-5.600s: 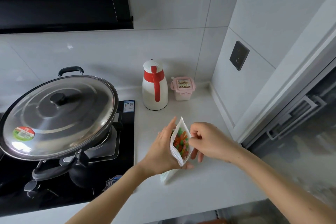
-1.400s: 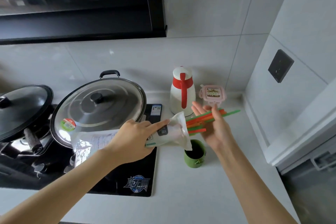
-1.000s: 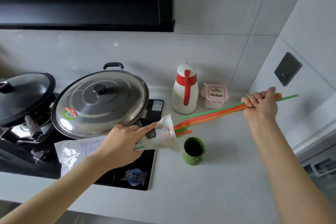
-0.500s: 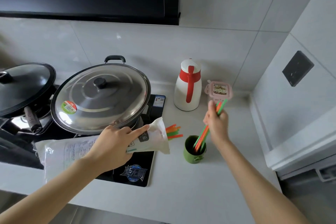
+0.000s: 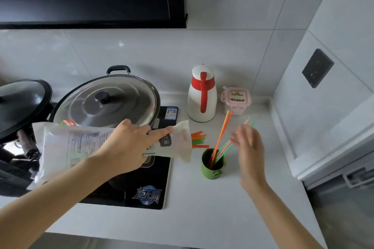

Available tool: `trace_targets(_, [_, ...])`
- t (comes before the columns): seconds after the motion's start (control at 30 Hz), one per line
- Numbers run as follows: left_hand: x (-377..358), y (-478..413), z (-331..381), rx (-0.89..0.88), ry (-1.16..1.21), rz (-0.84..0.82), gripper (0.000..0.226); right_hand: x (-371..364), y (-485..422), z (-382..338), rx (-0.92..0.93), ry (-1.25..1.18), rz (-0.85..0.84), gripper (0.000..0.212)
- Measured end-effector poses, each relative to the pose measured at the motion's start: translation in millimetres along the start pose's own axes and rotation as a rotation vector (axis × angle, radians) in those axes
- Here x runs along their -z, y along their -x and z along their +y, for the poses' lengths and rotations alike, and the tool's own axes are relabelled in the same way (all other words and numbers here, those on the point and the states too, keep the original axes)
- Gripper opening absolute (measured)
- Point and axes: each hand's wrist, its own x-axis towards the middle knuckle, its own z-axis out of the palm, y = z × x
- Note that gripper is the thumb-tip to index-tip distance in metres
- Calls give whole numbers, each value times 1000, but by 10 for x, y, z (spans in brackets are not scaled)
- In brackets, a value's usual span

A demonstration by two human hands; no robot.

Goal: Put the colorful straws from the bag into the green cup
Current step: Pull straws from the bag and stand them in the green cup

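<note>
The left hand (image 5: 129, 143) grips the white bag (image 5: 81, 147) lying sideways above the stove, straw ends (image 5: 199, 139) poking from its mouth, while the right hand (image 5: 249, 147) hangs empty with fingers spread beside the green cup (image 5: 212, 166) on the table (image 5: 202, 218), several colorful straws (image 5: 221, 137) leaning inside.

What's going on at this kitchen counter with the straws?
A person is moving colourful straws from a bag into a green cup. The left hand holds the white bag sideways, with straw ends poking from its mouth. Several straws stand leaning in the cup. The right hand, open and blurred, is beside them.
</note>
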Motion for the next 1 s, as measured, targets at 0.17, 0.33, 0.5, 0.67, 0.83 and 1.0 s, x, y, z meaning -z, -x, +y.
trace_targets(0.17, [198,-148,-23,-108,-200,39,93,-352,241,188,-731,-427,-439,63])
trace_targets(0.33, [214,-196,104,-115,-208,26,94,-657,217,140,-647,-667,-391,60])
trace_targets(0.5, [125,-112,157,-40,-134,3,95,-701,96,173,-605,-686,-246,27])
trace_targets(0.67, [52,37,163,55,39,10,91,-491,-221,138,-521,-845,-75,30])
trace_targets(0.83, [57,67,183,75,214,56,91,-391,-306,61,-550,-724,-205,52])
trace_targets(1.0, [51,15,212,90,249,51,90,-417,-251,16,-697,-637,-188,53])
